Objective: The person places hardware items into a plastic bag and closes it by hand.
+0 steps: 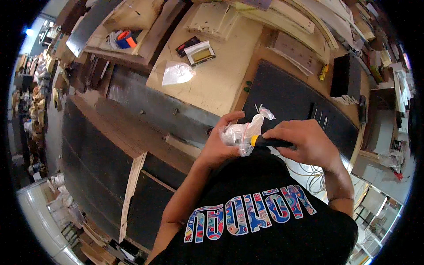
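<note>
In front of my chest, my left hand [216, 143] grips a clear plastic bag [245, 132] with white material inside. Its twisted, knotted end stands up away from the palm. My right hand [304, 139] is closed around a tool with a black handle and a yellow collar [263, 141]. That tool points left, its front end against the bag near my left thumb. Plastic and fingers hide the tip, so I cannot tell whether it has a blade or a shaft.
Beyond my hands lies a black panel [282, 88] with several thin rods. A pale board [221, 79] holds an open small box [201, 54] and a plastic sheet [177, 73]. Dark boxes [346, 77] stand far right; a blue-and-orange roll [126, 39] sits far left. Large dark panels [97, 163] lie left.
</note>
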Demonstrator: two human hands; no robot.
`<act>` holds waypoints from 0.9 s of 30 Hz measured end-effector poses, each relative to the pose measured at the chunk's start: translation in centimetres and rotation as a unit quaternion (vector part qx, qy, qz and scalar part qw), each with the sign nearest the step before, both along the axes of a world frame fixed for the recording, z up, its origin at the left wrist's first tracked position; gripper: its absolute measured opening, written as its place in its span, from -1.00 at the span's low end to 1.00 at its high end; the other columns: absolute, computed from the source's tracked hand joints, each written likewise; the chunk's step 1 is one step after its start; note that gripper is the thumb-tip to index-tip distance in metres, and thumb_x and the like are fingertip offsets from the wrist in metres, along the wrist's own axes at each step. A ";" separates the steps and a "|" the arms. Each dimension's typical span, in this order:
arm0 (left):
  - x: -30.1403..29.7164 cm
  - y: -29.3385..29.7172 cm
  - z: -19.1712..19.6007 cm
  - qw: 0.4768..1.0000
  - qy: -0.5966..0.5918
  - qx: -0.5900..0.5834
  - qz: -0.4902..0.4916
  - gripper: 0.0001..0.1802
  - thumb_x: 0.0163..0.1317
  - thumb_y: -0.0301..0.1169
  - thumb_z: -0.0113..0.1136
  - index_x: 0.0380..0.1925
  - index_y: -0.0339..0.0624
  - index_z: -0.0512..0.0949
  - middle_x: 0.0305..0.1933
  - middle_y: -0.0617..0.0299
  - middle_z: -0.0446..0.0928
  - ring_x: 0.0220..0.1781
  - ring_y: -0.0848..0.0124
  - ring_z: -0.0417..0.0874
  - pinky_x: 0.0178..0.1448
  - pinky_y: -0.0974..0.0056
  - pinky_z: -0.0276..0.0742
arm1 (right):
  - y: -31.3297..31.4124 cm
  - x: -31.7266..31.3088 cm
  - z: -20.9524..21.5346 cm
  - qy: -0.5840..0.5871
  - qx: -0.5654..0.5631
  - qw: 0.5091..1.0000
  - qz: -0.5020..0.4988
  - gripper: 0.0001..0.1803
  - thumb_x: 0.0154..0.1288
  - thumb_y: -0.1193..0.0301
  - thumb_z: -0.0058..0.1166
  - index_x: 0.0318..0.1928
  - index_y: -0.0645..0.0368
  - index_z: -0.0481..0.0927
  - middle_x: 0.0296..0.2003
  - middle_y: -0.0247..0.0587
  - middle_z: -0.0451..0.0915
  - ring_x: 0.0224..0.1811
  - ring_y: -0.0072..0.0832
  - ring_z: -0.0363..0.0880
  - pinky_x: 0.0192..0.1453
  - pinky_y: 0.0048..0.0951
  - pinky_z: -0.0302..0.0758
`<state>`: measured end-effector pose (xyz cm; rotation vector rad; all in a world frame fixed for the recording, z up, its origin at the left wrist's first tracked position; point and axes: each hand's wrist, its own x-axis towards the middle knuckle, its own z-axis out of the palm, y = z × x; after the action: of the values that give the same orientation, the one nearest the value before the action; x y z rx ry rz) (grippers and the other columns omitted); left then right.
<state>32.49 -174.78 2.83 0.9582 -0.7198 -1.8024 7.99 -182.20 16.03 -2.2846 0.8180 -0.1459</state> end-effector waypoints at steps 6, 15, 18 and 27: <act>-0.1 0.8 0.0 1.000 -0.012 0.015 0.000 0.15 -0.31 -0.32 0.67 0.38 -0.27 0.28 0.33 0.08 0.39 0.29 0.28 0.54 0.40 0.22 0.42 | 1.0 0.1 -0.3 0.003 0.000 1.000 -0.030 -0.52 -0.03 0.56 0.42 0.00 0.04 0.71 -0.15 -0.17 0.74 -0.11 -0.20 0.75 -0.07 -0.29 0.67; 0.3 1.0 -1.0 0.997 -0.036 0.036 0.053 -0.12 -0.18 -0.47 0.57 0.25 -0.32 0.41 0.19 0.06 0.54 0.23 0.31 0.59 0.38 0.22 0.46 | 0.8 -2.9 0.0 -0.041 0.087 0.988 -0.117 -0.54 0.09 0.54 0.37 0.07 0.10 0.67 -0.09 -0.13 0.72 -0.08 -0.26 0.74 0.02 -0.32 0.65; 1.2 0.9 -0.8 0.997 -0.025 0.039 0.065 -0.29 0.02 -0.55 0.49 0.23 -0.31 0.43 0.16 0.04 0.57 0.18 0.32 0.64 0.34 0.22 0.52 | 0.4 -3.4 -0.6 -0.135 0.124 0.960 -0.210 -0.58 0.15 0.53 0.35 0.07 0.17 0.66 -0.11 -0.13 0.71 -0.08 -0.36 0.73 0.00 -0.36 0.64; 5.1 4.0 -0.8 0.974 0.127 0.044 0.181 -0.24 0.08 -0.29 0.52 0.26 -0.26 0.38 0.16 0.04 0.55 0.10 0.27 0.67 -0.02 0.16 0.76 | -12.6 -0.9 -27.3 -0.075 0.101 0.927 -0.353 -0.66 0.49 0.29 0.11 0.19 0.09 0.57 -0.45 -0.28 0.63 -0.47 -0.55 0.57 -0.44 -0.49 0.47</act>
<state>37.59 -170.74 2.08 0.8345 -0.2845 -1.6021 7.10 -194.77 -11.31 -1.6736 1.4648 -0.5249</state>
